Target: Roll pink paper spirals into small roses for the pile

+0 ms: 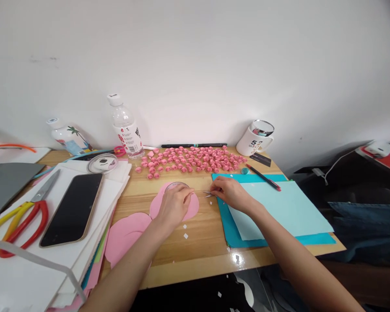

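Observation:
My left hand [177,203] is over a pink petal-shaped paper piece [192,210], thumb and fingertips pinched together; whatever they hold is too small to make out. Partly under that hand lies a round, dark-rimmed item [178,184]. To its right, my right hand [229,191] is closed around a small metal tool [207,194], its two slender tips pointing left toward my left hand. The rest of the tool is hidden by the fingers. More pink paper petals [126,234] lie beside my left forearm. Tiny white squares [185,236] are scattered on the wooden table [195,251].
Many rolled pink paper flowers [195,160] spread along the back. Pale blue sheets [279,208] lie right, with a pen [263,177] and a white mug [255,138]. At left, a paper stack [117,182] carries a phone [72,210] and scissors [29,212]; a bottle [126,130] stands behind.

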`<act>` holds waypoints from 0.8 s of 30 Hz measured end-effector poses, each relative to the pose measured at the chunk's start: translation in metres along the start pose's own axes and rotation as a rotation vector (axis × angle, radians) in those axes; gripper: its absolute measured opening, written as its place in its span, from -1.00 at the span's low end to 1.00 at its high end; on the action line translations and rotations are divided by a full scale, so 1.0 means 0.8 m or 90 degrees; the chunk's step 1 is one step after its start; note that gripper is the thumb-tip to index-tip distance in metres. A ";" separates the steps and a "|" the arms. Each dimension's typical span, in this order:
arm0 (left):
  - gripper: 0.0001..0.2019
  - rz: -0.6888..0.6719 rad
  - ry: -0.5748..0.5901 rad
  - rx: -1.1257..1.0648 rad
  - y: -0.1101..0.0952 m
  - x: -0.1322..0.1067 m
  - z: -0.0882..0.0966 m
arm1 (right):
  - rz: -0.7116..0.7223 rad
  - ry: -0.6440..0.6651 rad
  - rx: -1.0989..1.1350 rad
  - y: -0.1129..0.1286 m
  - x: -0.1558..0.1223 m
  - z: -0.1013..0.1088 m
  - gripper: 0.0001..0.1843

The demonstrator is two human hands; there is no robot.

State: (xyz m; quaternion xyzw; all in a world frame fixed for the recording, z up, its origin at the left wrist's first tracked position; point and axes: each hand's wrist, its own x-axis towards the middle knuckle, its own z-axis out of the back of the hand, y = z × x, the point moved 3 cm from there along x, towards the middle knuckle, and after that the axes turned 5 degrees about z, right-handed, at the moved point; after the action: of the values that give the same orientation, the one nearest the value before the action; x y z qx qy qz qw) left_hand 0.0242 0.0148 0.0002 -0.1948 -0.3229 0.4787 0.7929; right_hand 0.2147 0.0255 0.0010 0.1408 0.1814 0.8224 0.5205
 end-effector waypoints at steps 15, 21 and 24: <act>-0.77 0.394 -0.003 -0.710 0.005 0.004 0.003 | 0.010 0.002 -0.121 0.007 -0.016 -0.008 -0.85; -0.74 0.402 -0.024 -0.686 0.010 0.005 0.000 | 0.018 -0.051 0.052 0.000 -0.018 0.000 -0.84; -0.74 0.404 -0.047 -0.672 0.012 0.006 0.001 | -0.032 -0.123 0.255 0.001 -0.014 0.012 -0.82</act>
State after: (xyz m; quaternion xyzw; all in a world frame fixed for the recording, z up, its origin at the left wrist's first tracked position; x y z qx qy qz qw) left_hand 0.0195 0.0230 -0.0037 -0.6306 -0.4698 0.4733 0.3969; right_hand 0.2224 0.0163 0.0095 0.3148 0.2936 0.7394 0.5176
